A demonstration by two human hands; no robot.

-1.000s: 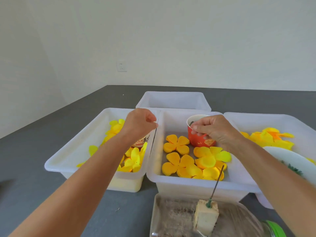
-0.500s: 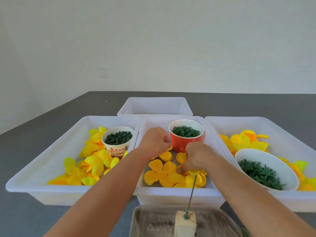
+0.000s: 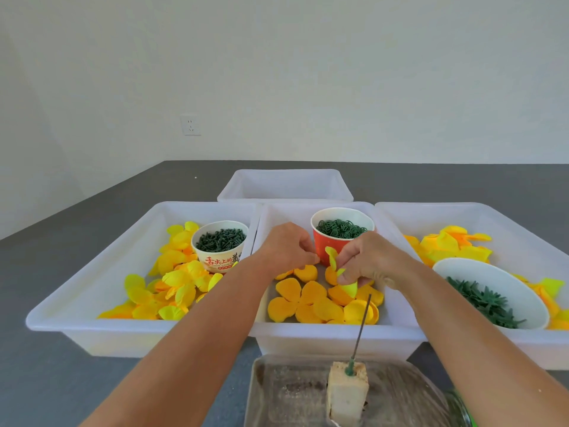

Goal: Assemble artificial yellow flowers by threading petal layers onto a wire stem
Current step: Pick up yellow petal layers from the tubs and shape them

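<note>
My right hand [image 3: 371, 260] pinches a yellow petal layer [image 3: 338, 272] and holds it just above the orange petal layers [image 3: 308, 298] in the middle white tray [image 3: 332, 332]. My left hand [image 3: 288, 248] hovers close beside it with fingers closed; whether something small is pinched in them I cannot tell. A thin wire stem [image 3: 361, 326] stands tilted in a foam block [image 3: 347, 392] in front of the tray, bare of petals.
A red cup of green rings [image 3: 341, 232] stands behind my hands. The left tray [image 3: 77, 322] holds yellow petals and a paper cup of green parts [image 3: 221, 246]. The right tray [image 3: 523, 343] holds petals and a white bowl of green leaves [image 3: 489, 292]. A further tray [image 3: 284, 184] sits behind.
My right hand has lifted a yellow petal layer out of the middle tray. My left hand has come down from the left tray's edge to beside the right hand. The camera tilted up.
</note>
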